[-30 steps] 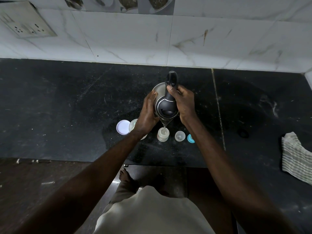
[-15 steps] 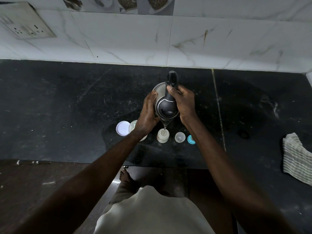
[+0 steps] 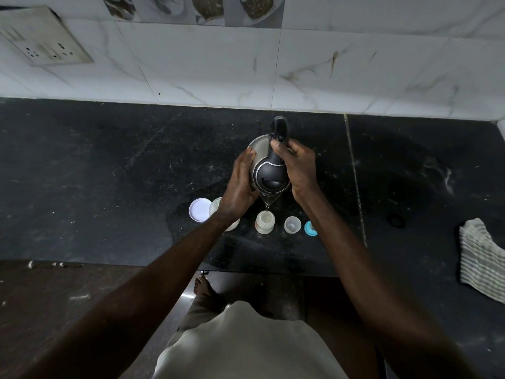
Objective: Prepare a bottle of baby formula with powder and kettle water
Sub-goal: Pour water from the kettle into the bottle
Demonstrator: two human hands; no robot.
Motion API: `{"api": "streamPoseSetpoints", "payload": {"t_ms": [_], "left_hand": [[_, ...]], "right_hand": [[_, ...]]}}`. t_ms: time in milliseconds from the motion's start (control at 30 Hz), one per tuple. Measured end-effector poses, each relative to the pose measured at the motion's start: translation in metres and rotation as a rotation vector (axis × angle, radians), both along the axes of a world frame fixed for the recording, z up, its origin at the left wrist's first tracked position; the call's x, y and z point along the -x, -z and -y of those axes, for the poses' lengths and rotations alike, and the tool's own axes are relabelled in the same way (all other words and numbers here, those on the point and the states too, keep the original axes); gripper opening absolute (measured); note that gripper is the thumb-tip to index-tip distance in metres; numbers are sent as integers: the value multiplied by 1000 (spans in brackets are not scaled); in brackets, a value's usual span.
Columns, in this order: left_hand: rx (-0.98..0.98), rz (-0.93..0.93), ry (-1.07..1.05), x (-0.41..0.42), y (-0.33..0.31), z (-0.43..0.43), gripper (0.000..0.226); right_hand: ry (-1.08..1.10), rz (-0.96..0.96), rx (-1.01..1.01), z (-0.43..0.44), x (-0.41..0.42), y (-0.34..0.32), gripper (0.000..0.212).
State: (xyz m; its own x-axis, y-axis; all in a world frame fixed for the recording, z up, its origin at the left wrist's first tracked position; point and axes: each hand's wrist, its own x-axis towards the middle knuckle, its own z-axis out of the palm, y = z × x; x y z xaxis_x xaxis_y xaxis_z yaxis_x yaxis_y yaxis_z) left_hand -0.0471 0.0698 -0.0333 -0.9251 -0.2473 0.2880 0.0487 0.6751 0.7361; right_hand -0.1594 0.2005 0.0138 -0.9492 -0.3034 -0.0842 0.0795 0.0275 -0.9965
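Your right hand (image 3: 299,168) has its fingers wrapped round the handle of the kettle (image 3: 270,170); your left hand (image 3: 239,190) lies flat-fingered against its side; the open bottle (image 3: 264,221) stands on the worktop (image 3: 109,173) just below centre frame, under the spout; hold the tilt shallow so the thin stream lands inside the narrow neck; watch the level.

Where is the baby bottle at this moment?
In the head view the bottle stands mid-counter, under the spout of the kettle, between the tin on its left and the clear cap.
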Motion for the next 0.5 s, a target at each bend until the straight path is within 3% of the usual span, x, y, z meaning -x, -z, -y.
{"api": "streamPoseSetpoints", "payload": {"t_ms": [500], "left_hand": [[-14, -4, -8, -1, 2, -1, 98]], "right_hand": [[-12, 4, -1, 0, -2, -1, 28]]}}
